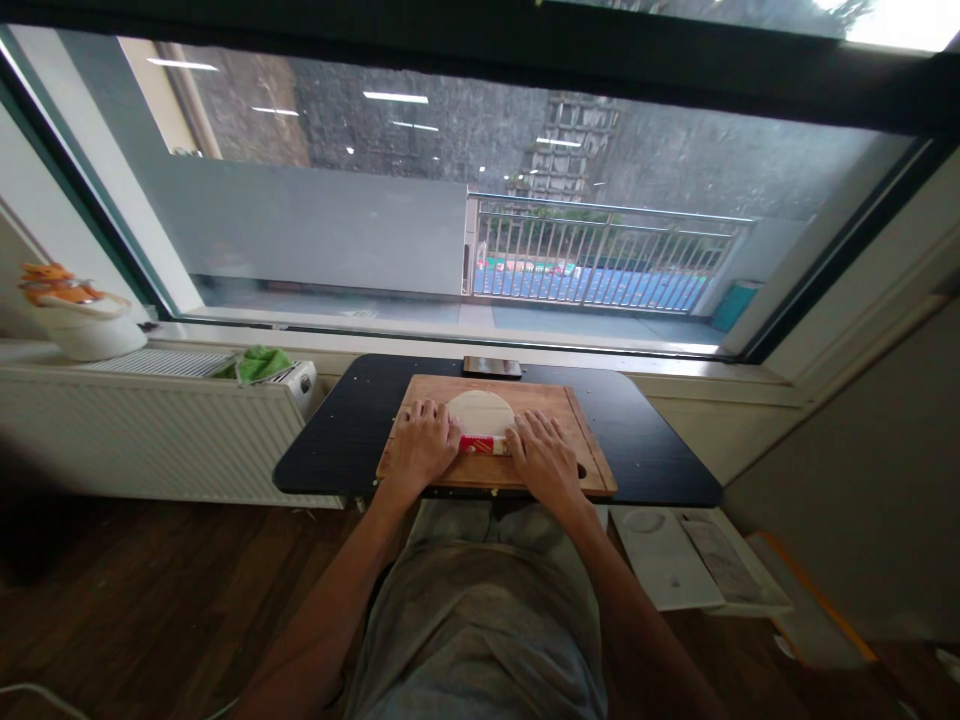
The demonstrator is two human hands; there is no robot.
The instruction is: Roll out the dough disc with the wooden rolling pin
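Observation:
A round, flat sheet of pale dough (481, 413) lies on the wooden cutting board (547, 397). Along its near edge runs a rolling pin (484, 445) with a red and white label, crosswise to me. My left hand (426, 440) is bent over the pin's left end, thumb toward the label. Over the right end rests my right hand (541, 450), palm down with the fingers pointing forward. Both ends of the pin are hidden under my hands.
The board sits on a black table (652, 450) against the window. A phone (491, 367) lies behind the board. At left, a green cloth (259, 364) rests on the white radiator (187, 430), beside a white pot (86, 325). White trays (664, 560) stand low at right.

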